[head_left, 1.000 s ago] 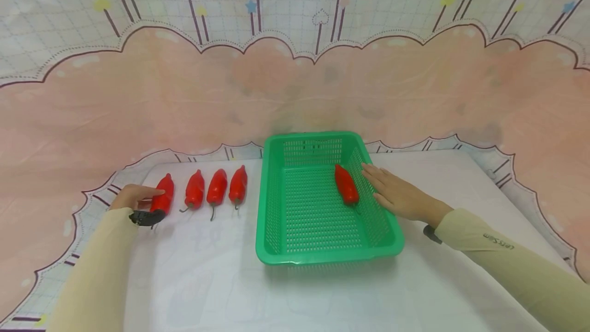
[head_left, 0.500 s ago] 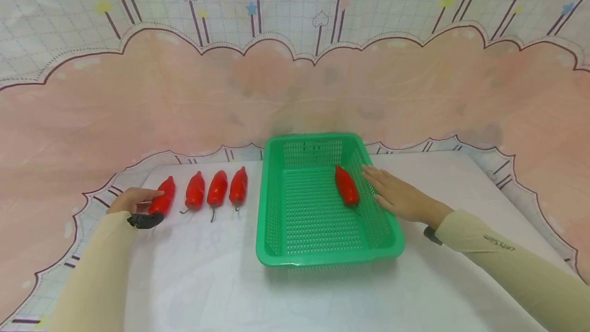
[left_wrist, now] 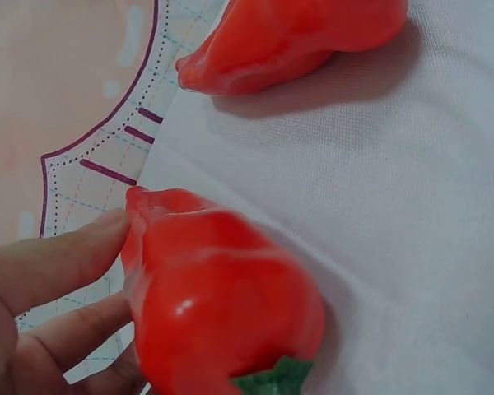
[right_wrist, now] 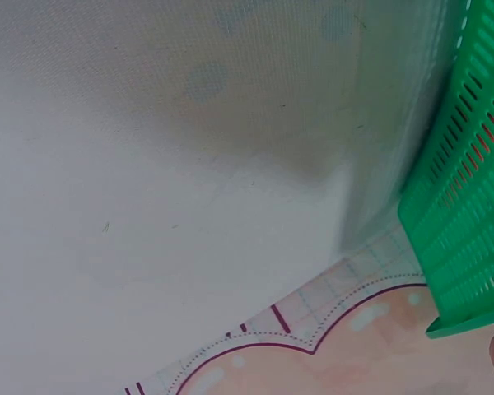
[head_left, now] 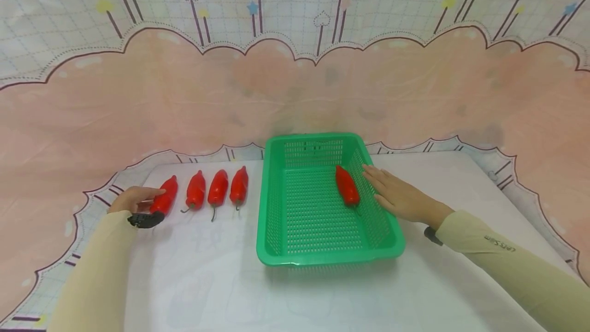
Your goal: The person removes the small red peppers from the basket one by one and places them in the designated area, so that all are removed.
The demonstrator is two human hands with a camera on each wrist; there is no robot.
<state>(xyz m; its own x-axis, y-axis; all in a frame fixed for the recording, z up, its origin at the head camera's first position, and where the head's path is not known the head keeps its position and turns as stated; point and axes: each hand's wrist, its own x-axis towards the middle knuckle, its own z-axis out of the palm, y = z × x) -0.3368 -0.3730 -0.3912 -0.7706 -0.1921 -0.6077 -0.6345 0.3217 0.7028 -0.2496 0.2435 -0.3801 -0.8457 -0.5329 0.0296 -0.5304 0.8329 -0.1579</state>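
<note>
In the head view, several red peppers lie on the white table left of a green plastic basket [head_left: 329,260]. At the leftmost pepper [head_left: 167,193], my left hand [head_left: 132,199] reaches in from the left and touches it with extended fingers. The left wrist view shows those fingers [left_wrist: 62,259] along one side of the pepper, its opposite side uncovered and some fingertips hidden behind it. My right hand [head_left: 401,194] lies with straight fingers against the basket's right rim. One more pepper [head_left: 347,186] sits inside the basket near that side.
Three peppers, the nearest a red one [head_left: 195,190], lie in a row between my left hand and the basket, stems towards me. A patterned cloth [head_left: 295,86] hangs behind the table's far edge. Bare white table [head_left: 221,281] shows in front.
The leftmost pepper has turned slightly, its tip shifting right, while my left hand stays against it. My right hand and the basket look unchanged.
</note>
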